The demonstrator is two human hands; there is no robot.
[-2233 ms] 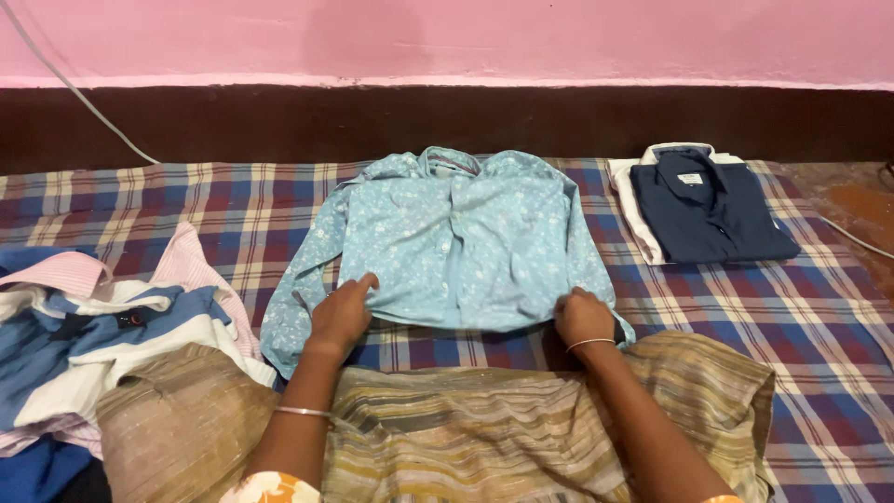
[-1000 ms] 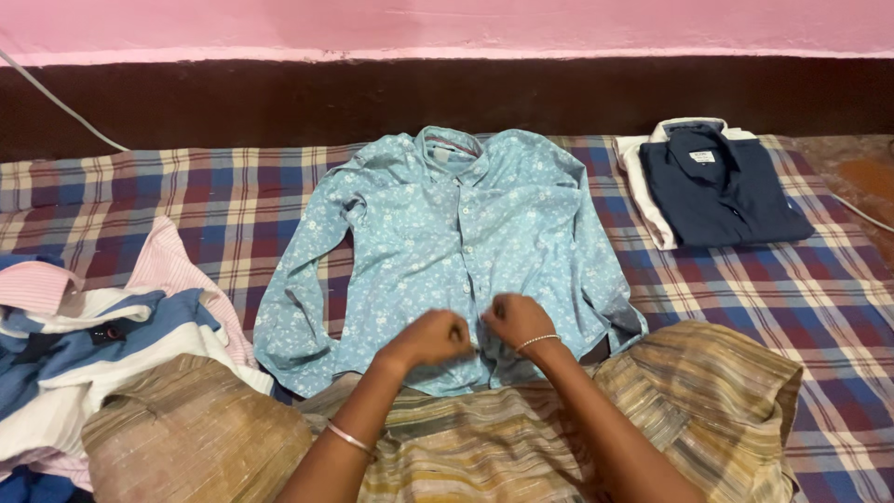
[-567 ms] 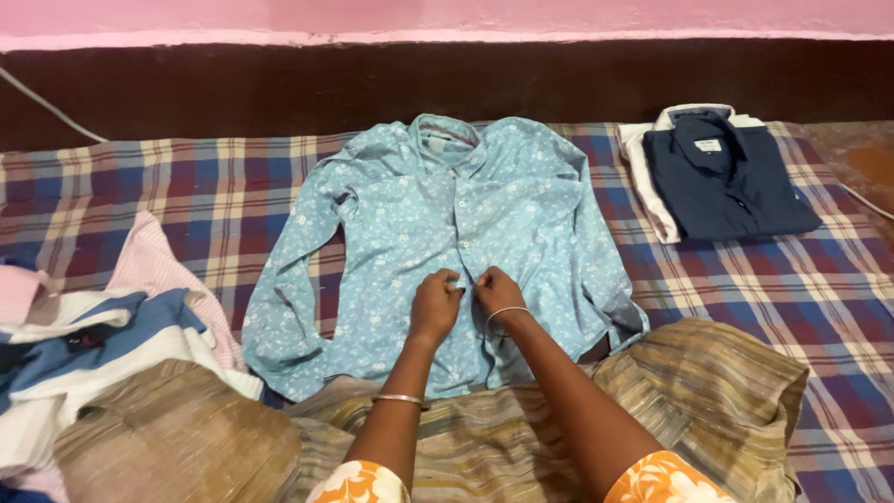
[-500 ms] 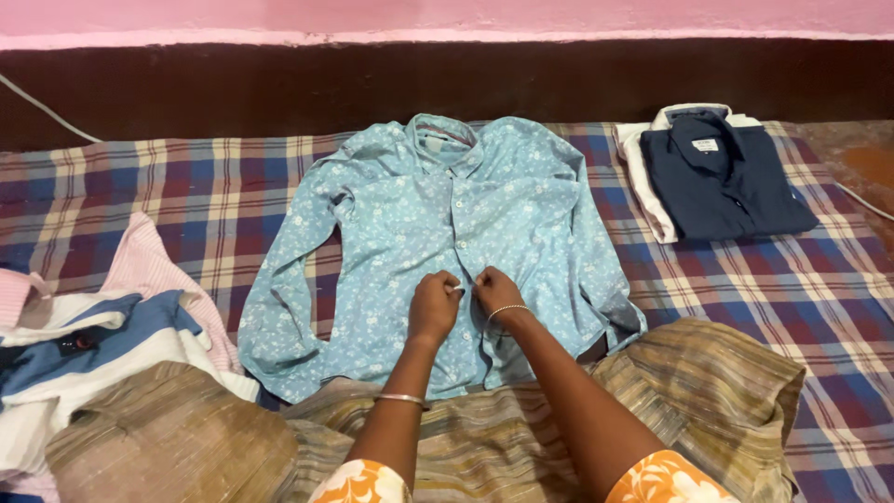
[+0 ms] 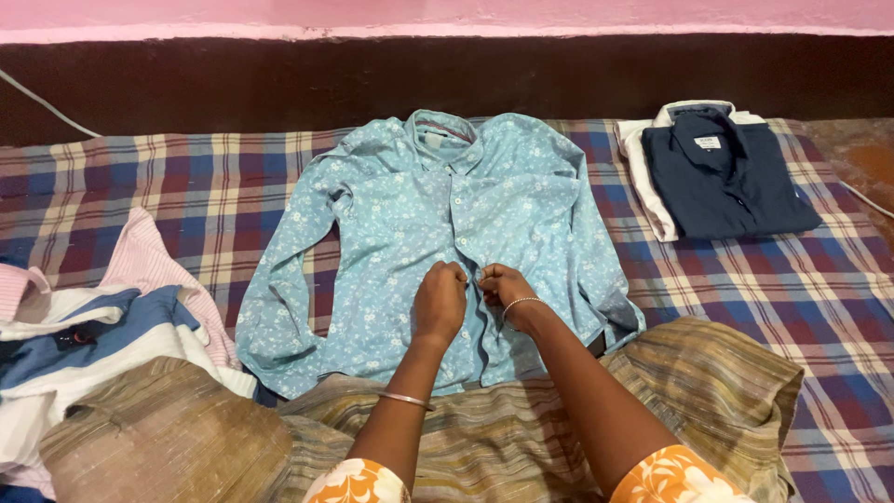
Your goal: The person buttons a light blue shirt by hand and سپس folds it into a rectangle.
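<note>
Your left hand (image 5: 440, 300) and right hand (image 5: 504, 287) are both pinched closed on the front placket of the light blue shirt (image 5: 410, 233), which lies flat just beyond your knees; it looks thin and limp, so hold it by the edges.

Folded shirts: at your 2 o'clock, a navy shirt (image 5: 726, 182) lies on a white one.
Clothes heap (image 5: 88, 331): striped pile at your 9 o'clock.
Checked sheet (image 5: 158, 200): beneath all.
</note>
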